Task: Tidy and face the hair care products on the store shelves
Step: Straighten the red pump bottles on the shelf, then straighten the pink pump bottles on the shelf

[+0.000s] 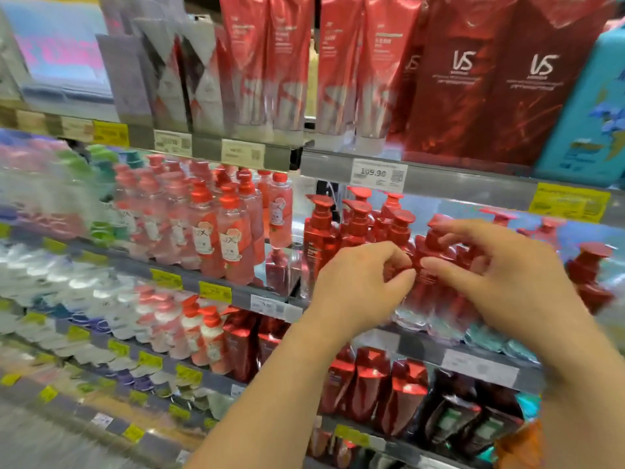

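Note:
Red pump bottles stand in rows on the middle shelf. One red pump bottle at the front sits between my hands. My right hand curls round its pump head, index finger over the top and thumb against its body. My left hand has its fingers curled and pinches a red part low on the same bottle's left side; what exactly it grips is partly hidden. The picture is blurred by motion.
Pink clear pump bottles fill the shelf to the left. Tall red VS packs and red tubes stand above, over a price tag. Red refill pouches and dark pouches line the shelf below.

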{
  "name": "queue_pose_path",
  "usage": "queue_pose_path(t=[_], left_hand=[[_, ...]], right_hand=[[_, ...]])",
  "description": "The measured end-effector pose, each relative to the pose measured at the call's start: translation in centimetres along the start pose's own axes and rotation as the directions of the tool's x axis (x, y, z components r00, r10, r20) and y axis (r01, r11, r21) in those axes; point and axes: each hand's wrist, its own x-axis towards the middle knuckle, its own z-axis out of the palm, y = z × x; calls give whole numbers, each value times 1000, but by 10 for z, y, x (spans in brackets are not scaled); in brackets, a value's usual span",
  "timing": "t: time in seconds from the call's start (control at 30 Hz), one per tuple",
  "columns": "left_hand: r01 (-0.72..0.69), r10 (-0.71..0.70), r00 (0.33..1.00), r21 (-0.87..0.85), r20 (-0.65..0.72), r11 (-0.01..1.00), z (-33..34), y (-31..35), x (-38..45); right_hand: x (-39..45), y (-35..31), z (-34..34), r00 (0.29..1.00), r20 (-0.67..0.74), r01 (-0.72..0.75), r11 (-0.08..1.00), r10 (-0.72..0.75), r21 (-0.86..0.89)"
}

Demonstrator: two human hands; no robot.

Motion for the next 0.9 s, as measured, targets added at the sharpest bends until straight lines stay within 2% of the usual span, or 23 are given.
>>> queue_pose_path(t=[0.1,0.23,0.37,0.63,0.9], left_hand=[[7,-8,1000,118,5,993,-43,-22,-20],[65,-63,998,202,-19,977,-103,-68,-50],[144,-130,987,153,-100,978,-155,-127,-80],[298,-281,947,96,-156,950,-253,-204,-128],[369,-358,902,1,-243,929,-312,-266,-138]], right_hand=[[-1,-41,34,988,155,10,998,-20,64],[5,-99,77,967,245,45,992,-72,115],[7,-160,120,953,280,74,983,-120,170],[10,-260,190,918,350,96,961,-186,259],[41,-319,246,867,421,121,932,-267,341]])
